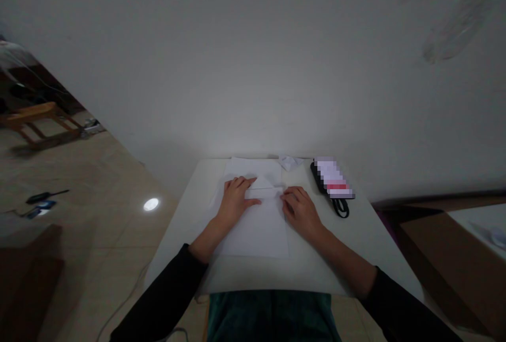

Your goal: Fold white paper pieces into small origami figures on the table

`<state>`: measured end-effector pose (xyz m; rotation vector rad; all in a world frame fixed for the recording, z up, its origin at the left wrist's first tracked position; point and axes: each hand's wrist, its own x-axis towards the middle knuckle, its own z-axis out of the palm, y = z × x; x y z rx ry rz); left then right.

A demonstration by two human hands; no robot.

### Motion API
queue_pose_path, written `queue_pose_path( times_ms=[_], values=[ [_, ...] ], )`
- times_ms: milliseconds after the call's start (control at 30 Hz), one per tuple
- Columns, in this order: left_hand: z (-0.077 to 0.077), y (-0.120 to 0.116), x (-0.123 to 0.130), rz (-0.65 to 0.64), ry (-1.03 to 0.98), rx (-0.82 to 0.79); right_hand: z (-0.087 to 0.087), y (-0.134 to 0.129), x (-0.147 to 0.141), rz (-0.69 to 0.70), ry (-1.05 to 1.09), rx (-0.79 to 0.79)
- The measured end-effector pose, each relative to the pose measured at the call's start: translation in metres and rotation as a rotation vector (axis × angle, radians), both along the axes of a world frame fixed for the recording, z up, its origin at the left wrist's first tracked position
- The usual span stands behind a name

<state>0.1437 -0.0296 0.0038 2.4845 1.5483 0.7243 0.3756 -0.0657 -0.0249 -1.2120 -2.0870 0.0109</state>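
Green-clad lap (272, 316) at six o'clock. Folded paper (265, 193), tabletop (253, 277) centre: probably light, crisp, easily creased; I'd hold edges. Left hand (235, 199) spread over nine-o'clock end; right hand (303, 213) pinching three-o'clock end.

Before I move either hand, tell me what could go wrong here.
The folded paper lies over loose white sheets, so those might slide and spoil a crease. The left hand and right hand are at opposite ends of it; uneven pulls could skew it. The black strap loops out near your right hand and might snag if that hand swings outward.
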Motion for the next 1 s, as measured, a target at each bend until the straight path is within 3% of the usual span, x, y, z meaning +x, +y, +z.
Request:
queue_pose_path(
  times_ms=[233, 400, 500, 667, 767, 1000],
  values=[
    [-0.005, 0.000, 0.004, -0.222, 0.058, 0.035, -0.005, 0.008, 0.007, 0.068, 0.254, -0.051],
    [-0.010, 0.001, 0.004, -0.250, -0.031, 0.164, 0.000, 0.010, 0.010, 0.074, 0.347, -0.088],
    [-0.007, -0.002, 0.007, -0.236, -0.151, 0.208, 0.008, 0.006, 0.009, 0.068, 0.394, 0.009],
    [0.003, -0.012, 0.017, -0.135, -0.310, 0.215, 0.017, 0.000, 0.010, -0.074, 0.388, 0.289],
    [0.007, -0.020, 0.023, -0.116, -0.340, 0.227, 0.017, 0.000, 0.014, -0.061, 0.349, 0.372],
    [0.009, -0.026, 0.027, -0.109, -0.461, 0.169, 0.021, 0.000, 0.009, 0.101, 0.545, 0.113]
  ],
)
